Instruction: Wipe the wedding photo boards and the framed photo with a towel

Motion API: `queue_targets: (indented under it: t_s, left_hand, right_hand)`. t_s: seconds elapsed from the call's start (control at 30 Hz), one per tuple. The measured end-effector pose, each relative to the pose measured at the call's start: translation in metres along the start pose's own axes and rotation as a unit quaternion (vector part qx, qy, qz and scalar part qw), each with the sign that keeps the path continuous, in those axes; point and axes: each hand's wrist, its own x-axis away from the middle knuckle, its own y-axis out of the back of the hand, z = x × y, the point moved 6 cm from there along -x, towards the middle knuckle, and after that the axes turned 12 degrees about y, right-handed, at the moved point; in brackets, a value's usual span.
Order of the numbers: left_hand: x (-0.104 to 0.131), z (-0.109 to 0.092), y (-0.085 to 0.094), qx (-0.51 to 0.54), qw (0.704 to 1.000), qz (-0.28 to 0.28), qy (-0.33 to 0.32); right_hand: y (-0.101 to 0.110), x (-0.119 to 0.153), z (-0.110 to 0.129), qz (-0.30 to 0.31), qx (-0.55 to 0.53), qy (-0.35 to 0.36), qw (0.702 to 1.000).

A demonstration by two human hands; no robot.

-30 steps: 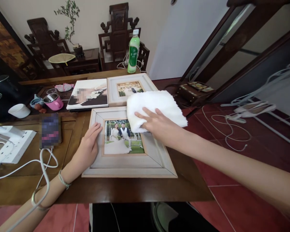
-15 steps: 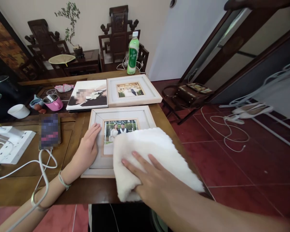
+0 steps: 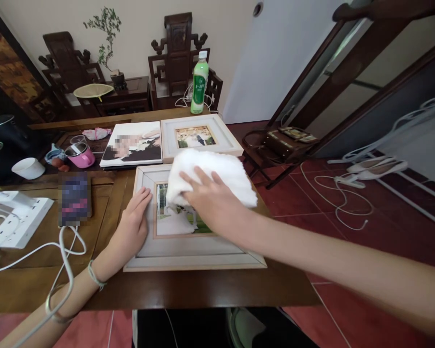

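Note:
A light wooden picture frame (image 3: 145,263) holding a wedding photo lies flat on the wooden table. My left hand (image 3: 133,227) rests on its left edge, fingers stretched out over the rim. With my right hand (image 3: 213,200) I hold a fluffy white cloth (image 3: 235,179) against the frame's upper part; the fingers are spread on the cloth. Cloth and hand hide the top right of the photo and the frame's upper right corner. Just behind is a second picture frame (image 3: 226,133), with a white-edged photo panel (image 3: 130,145) left of it.
A green bottle (image 3: 200,84) stands at the table's far edge. To the left are a pink mug (image 3: 80,154), a white cup (image 3: 28,168), a blurred dark object (image 3: 75,198), and a power strip (image 3: 21,220) with looping white cables. Red tiled floor (image 3: 347,251) lies beyond the right edge.
My right hand and the white cloth have moved up and away across the frame, uncovering its lower right part and covering its upper right. My left hand stays at the left edge.

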Motion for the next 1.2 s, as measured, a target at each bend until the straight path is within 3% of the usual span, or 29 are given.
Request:
queue_targets:
  t_s: [0.13, 0.2, 0.3, 0.43, 0.63, 0.73, 0.83, 1.0, 1.2]
  left_hand:
    - [-0.001, 0.0, 0.001, 0.003, 1.0, -0.007, -0.003]
    - [-0.001, -0.001, 0.002, 0.002, 1.0, -0.008, -0.003]
    - [-0.002, -0.003, 0.002, -0.004, 1.0, 0.002, -0.006]
    - [-0.003, -0.004, 0.002, -0.011, 1.0, 0.014, 0.006]
    - [-0.003, -0.005, 0.003, -0.011, 1.0, 0.013, 0.005]
    - [-0.003, -0.005, 0.003, -0.022, 1.0, 0.008, 0.003]
    - [-0.003, -0.005, 0.003, -0.026, 1.0, 0.006, 0.003]
    - [-0.004, -0.003, 0.001, -0.023, 1.0, 0.002, 0.005]
    - [-0.003, -0.002, 0.001, -0.019, 1.0, 0.004, -0.002]
  right_hand:
    - [0.009, -0.041, -0.005, -0.06, 0.032, 0.084, 0.994]
    - [-0.002, -0.057, -0.001, -0.043, 0.037, 0.134, 0.989]
    - [-0.019, -0.067, -0.002, -0.009, 0.044, 0.148, 0.988]
    - [-0.024, -0.052, -0.018, 0.026, 0.048, 0.109, 0.992]
    - [-0.021, -0.001, -0.058, 0.041, 0.062, 0.038, 0.997]
    - [-0.021, 0.021, -0.065, 0.049, 0.069, 0.024, 0.996]
    - [-0.021, 0.042, -0.05, 0.062, 0.06, 0.022, 0.996]
    - [-0.035, 0.081, -0.001, 0.092, -0.011, 0.023, 0.995]
    - [-0.041, 0.111, 0.042, -0.013, -0.089, 0.086, 0.992]
